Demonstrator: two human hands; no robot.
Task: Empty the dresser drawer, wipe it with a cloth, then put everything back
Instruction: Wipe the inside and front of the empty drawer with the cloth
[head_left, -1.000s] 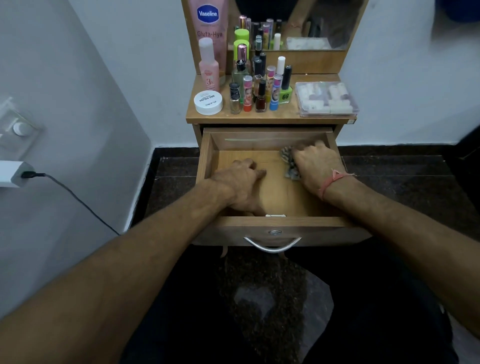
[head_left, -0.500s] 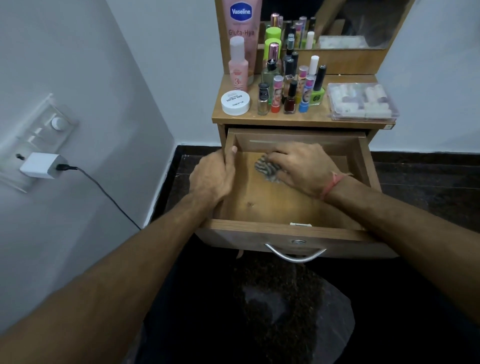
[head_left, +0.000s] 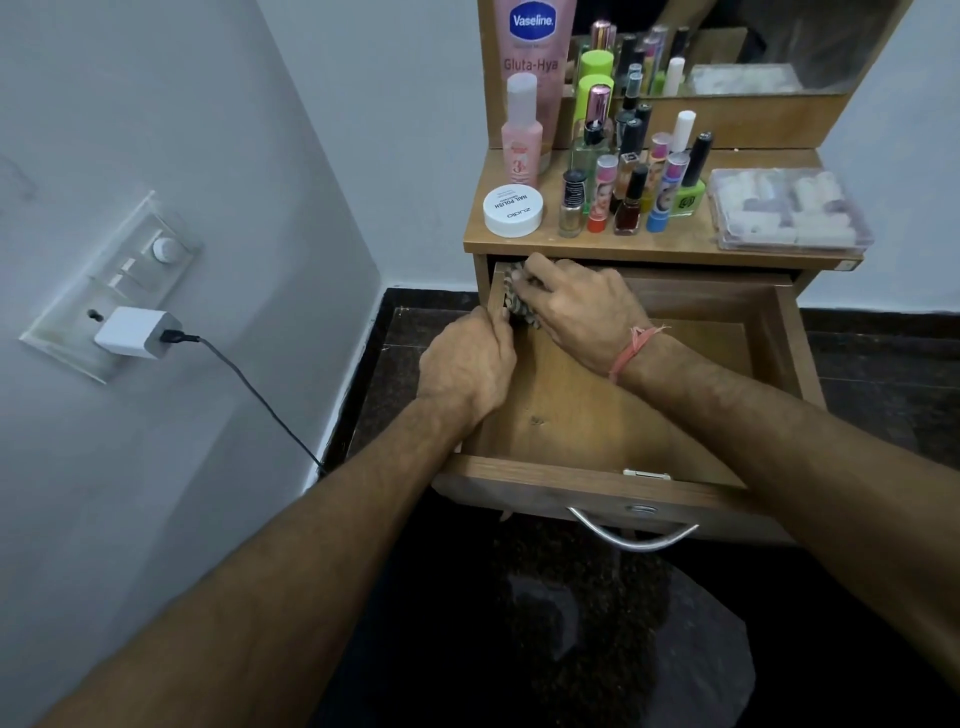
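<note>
The wooden dresser drawer (head_left: 587, 486) is pulled out, and its bare bottom shows nothing but my hands. My right hand (head_left: 576, 309) presses a patterned grey cloth (head_left: 519, 306) into the drawer's far left corner, against the left wall. My left hand (head_left: 467, 364) grips the top edge of that left wall, just in front of the cloth. On the dresser top (head_left: 675, 244) stand several small cosmetic bottles (head_left: 631, 200), a white round jar (head_left: 513, 210), a pink bottle (head_left: 521, 135) and a clear plastic box (head_left: 787, 210).
A mirror (head_left: 753, 47) with a tall Vaseline tube (head_left: 534, 62) rises behind the bottles. On the left wall a switch panel (head_left: 119, 280) holds a white charger (head_left: 136, 332) whose cable runs down to the dark floor (head_left: 597, 623). The drawer handle (head_left: 631, 535) faces me.
My right hand has swept the cloth from the drawer's right side to its far left corner. My left hand moved from the drawer bottom onto the left wall. The view shifted left.
</note>
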